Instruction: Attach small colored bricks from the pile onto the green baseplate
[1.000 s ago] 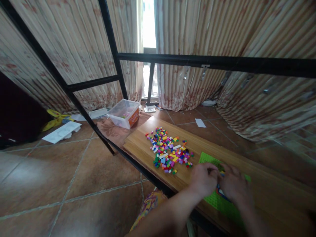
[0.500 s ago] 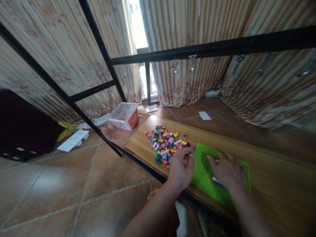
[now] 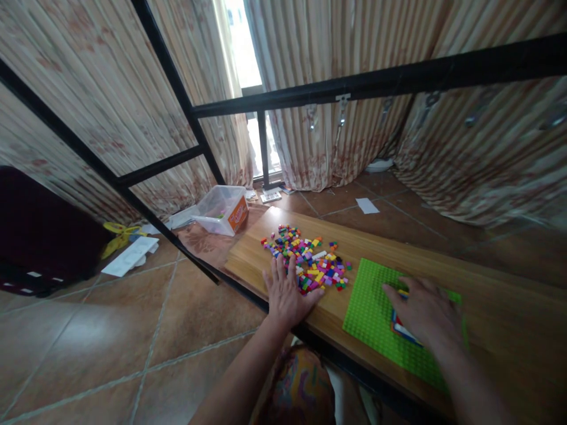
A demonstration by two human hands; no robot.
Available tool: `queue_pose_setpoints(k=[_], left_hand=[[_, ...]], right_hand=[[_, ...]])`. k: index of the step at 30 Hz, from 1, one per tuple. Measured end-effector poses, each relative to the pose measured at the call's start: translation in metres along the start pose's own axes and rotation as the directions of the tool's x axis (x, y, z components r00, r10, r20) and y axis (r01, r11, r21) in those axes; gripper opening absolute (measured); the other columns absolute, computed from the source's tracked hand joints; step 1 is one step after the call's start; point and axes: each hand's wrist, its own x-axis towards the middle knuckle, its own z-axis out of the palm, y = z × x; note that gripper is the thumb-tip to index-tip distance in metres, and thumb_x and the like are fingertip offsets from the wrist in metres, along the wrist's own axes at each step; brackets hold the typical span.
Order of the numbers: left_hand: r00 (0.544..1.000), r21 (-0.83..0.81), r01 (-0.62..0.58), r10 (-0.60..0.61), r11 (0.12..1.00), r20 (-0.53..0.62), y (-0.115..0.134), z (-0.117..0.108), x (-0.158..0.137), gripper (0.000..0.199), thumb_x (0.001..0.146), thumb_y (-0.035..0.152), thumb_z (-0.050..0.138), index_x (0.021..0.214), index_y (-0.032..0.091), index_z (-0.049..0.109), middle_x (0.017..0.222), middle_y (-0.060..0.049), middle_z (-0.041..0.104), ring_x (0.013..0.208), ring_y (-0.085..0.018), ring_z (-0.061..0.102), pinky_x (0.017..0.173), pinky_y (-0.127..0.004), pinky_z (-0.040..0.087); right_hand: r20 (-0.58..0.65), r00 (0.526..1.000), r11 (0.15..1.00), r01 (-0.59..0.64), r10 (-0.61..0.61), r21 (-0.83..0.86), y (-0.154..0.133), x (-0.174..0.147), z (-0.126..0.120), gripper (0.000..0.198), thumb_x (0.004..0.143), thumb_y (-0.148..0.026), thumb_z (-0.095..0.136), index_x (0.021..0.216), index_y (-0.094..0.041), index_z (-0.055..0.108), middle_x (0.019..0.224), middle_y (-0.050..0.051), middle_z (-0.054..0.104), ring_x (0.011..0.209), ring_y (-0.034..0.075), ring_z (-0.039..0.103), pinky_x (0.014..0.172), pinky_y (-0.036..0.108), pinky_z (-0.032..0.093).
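The person's left hand [image 3: 287, 295], just below the centre of the frame, is laid palm down over the near edge of a pile of small coloured bricks [image 3: 319, 275], its fingers and thumb spread well apart. No brick shows in its grasp, and it cannot be told whether the fingertips press on the bricks or hover over them. At the lower right, the right hand [image 3: 425, 313] arches over a low cluster of joined bricks [image 3: 405, 334] on a green studded baseplate [image 3: 372, 313]. Its thumb stands apart from the index finger; the other fingertips are hidden, so whether they clamp anything cannot be told. Pile and baseplate lie side by side on a wooden tabletop [image 3: 500, 295], the pile nearer the middle of the frame.

For sorting through the pile, a flat, light palm would probably serve best, fanning the bricks into 1 layer so that each colour shows. Strokes are better kept short, since the tabletop's near edge runs close below the left hand. A brick is likely easiest to lift by 2 opposite sides, between thumb and forefinger. The right hand would do well to bear down gently, keeping the baseplate from sliding.
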Motion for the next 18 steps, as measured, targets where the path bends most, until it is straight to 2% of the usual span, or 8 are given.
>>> queue_pose_setpoints(k=[5, 10, 13, 16, 18], left_hand=[[0.995, -0.03, -0.081, 0.079, 0.996, -0.06, -0.006, 0.001, 0.033, 0.105, 0.071, 0.072, 0.063, 0.153, 0.02, 0.025, 0.157, -0.021, 0.027, 0.145, -0.039, 0.025, 0.114, -0.065, 0.021], [0.975, -0.082, -0.153, 0.137, 0.985, -0.176, -0.008, 0.005, 0.063, 0.091, 0.075, 0.062, 0.067, 0.149, 0.019, 0.034, 0.151, -0.021, 0.038, 0.139, -0.04, 0.036, 0.112, -0.064, 0.026], [0.953, -0.182, -0.19, 0.136, 0.965, -0.272, -0.011, 0.008, 0.079, 0.075, 0.081, 0.054, 0.065, 0.144, 0.018, 0.042, 0.145, -0.019, 0.046, 0.136, -0.036, 0.042, 0.112, -0.057, 0.031], [0.925, -0.36, -0.187, 0.04, 0.914, -0.379, -0.023, 0.008, 0.093, 0.055, 0.09, 0.043, 0.055, 0.137, 0.014, 0.048, 0.135, -0.017, 0.056, 0.127, -0.027, 0.051, 0.109, -0.045, 0.039], [0.906, -0.451, -0.088, -0.117, 0.888, -0.407, -0.037, 0.004, 0.102, 0.045, 0.094, 0.034, 0.047, 0.132, 0.012, 0.053, 0.129, -0.017, 0.06, 0.12, -0.025, 0.057, 0.105, -0.04, 0.044]], right_hand=[[0.013, 1.0, 1.0, -0.007, 0.007, -0.009, 0.01, 0.001, 0.001, 0.063, 0.09, -0.059, 0.03, 0.121, -0.015, 0.063, 0.127, 0.02, 0.061, 0.112, 0.041, 0.057, 0.087, 0.057, 0.046], [0.026, 1.0, 1.0, -0.016, 0.017, -0.026, 0.009, 0.0, -0.002, 0.064, 0.091, -0.059, 0.028, 0.122, -0.016, 0.063, 0.129, 0.019, 0.06, 0.113, 0.04, 0.057, 0.088, 0.057, 0.046], [0.034, 0.999, 0.999, -0.032, 0.033, -0.022, 0.007, 0.001, -0.004, 0.065, 0.091, -0.06, 0.028, 0.122, -0.015, 0.063, 0.13, 0.019, 0.059, 0.113, 0.04, 0.057, 0.089, 0.056, 0.047], [0.037, 0.999, 0.999, -0.03, 0.03, -0.011, 0.007, 0.001, -0.004, 0.066, 0.092, -0.06, 0.026, 0.121, -0.015, 0.063, 0.131, 0.019, 0.059, 0.114, 0.04, 0.057, 0.09, 0.056, 0.046], [0.04, 0.999, 1.0, -0.023, 0.023, -0.01, 0.007, 0.0, -0.005, 0.065, 0.092, -0.059, 0.025, 0.121, -0.015, 0.064, 0.131, 0.019, 0.059, 0.114, 0.039, 0.057, 0.09, 0.056, 0.046]])
